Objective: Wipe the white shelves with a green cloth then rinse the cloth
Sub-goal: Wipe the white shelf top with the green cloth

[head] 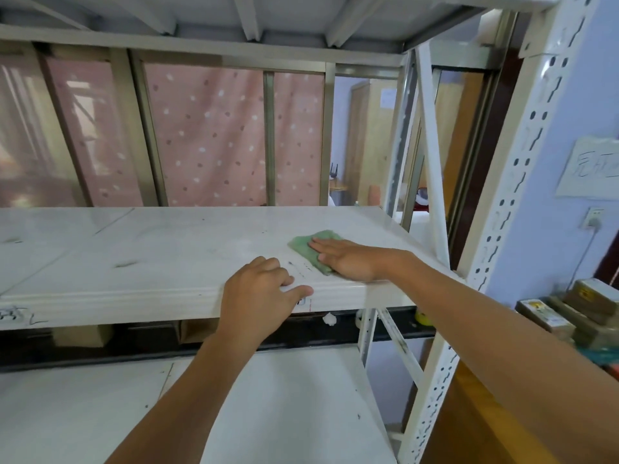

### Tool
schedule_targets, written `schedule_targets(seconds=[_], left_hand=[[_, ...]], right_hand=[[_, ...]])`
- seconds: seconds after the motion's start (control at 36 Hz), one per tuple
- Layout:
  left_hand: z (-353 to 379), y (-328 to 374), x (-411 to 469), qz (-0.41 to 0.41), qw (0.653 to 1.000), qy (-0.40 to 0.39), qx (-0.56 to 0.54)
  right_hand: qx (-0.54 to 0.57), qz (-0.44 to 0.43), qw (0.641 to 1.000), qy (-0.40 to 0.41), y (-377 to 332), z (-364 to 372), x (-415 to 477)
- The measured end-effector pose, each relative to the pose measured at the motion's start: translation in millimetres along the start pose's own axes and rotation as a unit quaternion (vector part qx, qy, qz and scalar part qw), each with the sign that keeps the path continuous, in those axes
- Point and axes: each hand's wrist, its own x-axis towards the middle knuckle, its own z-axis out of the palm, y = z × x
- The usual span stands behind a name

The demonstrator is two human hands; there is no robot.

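Observation:
A green cloth (306, 246) lies flat on the middle white shelf (167, 249), near its right front corner. My right hand (348, 259) presses down on the cloth with the fingers stretched out flat; part of the cloth is hidden under the palm. My left hand (261, 294) grips the shelf's front edge just left of the cloth, fingers curled over the top and thumb along the lip. A lower white shelf (83, 413) spreads below my forearms. The middle shelf shows dark smudges and scuff marks.
White perforated uprights (522, 182) and a diagonal brace (432, 155) frame the rack's right side. An upper shelf's underside (268, 15) hangs overhead. Behind is a window with a pink dotted curtain (214, 135). Boxes (569, 309) sit on a wooden surface at right.

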Motion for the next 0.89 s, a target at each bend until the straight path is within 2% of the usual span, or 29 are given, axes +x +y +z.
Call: schedule_targets(seconds=[0.06, 0.17, 0.22, 0.31, 0.39, 0.5, 0.61, 0.72, 0.89], left_hand=[[1, 0, -1, 0.0, 1.0, 0.007, -0.004], [3, -3, 0, 0.017, 0.999, 0.036, -0.019], [5, -5, -1, 0.034, 0.997, 0.063, -0.034], [9, -5, -4, 0.04, 0.994, 0.087, -0.059], [12, -5, -6, 0.031, 0.992, 0.098, -0.079], [9, -9, -2, 0.038, 0.994, 0.085, -0.062], [5, -13, 4, 0.063, 0.996, 0.05, -0.028], [4, -12, 5, 0.078, 0.996, 0.049, -0.002], [7, -13, 2, 0.095, 0.993, 0.069, 0.002]], right_hand=[[0.008, 0.035, 0.999, 0.013, 14, -4, -3], [-0.052, 0.126, 0.99, 0.025, 69, -17, 0], [-0.079, 0.148, 0.985, 0.041, 96, -21, 12], [-0.056, 0.188, 0.977, 0.084, 134, -26, 42], [-0.036, 0.187, 0.976, 0.102, 151, -33, 77], [-0.096, 0.145, 0.983, 0.058, 139, -48, 118], [-0.004, 0.114, 0.993, 0.037, 95, -53, 146], [0.016, 0.045, 0.999, -0.027, 66, -52, 165], [0.034, -0.071, 0.995, -0.058, 40, -37, 141]])
